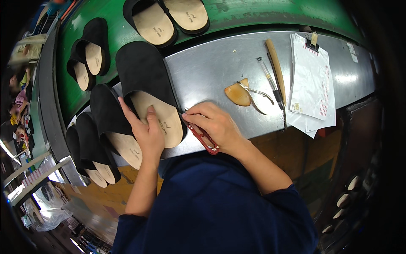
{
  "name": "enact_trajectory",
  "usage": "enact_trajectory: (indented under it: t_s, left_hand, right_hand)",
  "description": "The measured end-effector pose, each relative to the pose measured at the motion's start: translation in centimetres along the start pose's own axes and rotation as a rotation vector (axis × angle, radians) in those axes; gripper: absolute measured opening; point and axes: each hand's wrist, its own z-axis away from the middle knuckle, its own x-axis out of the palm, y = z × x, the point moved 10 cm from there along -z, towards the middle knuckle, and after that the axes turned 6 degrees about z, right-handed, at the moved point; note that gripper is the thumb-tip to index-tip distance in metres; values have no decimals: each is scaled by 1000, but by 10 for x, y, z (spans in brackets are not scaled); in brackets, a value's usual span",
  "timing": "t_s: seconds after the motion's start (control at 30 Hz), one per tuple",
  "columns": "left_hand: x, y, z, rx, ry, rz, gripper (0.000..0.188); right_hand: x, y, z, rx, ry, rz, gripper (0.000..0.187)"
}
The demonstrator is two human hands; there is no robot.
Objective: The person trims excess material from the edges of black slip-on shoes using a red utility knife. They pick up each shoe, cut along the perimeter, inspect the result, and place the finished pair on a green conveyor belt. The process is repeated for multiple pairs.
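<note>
My left hand (146,129) presses flat on the tan insole of a black suede slipper (148,84) lying on the steel worktable (211,67). My right hand (215,125) grips red-handled thread snips (203,137), their tip at the slipper's right edge near the heel. A second black slipper (112,125) lies just left of the first, partly under my left hand's side.
More black slippers (89,148) lie at the left. Two pairs ride the green conveyor (253,12) beyond. On the table to the right lie a tan leather scrap with metal tweezers (247,93), a pen, a wooden stick (275,67) and clipped papers (311,80).
</note>
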Motion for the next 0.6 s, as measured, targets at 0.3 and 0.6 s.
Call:
enact_trajectory:
  t_s: [0.3,0.6]
  left_hand:
    - [6,-49,7,-392,96,806,37]
    - [2,-11,4,-553,82,1267,30]
  right_hand:
    - [-3,-32,25,-164,-91,123,32]
    - [-54,-12,24,7,140,349,40]
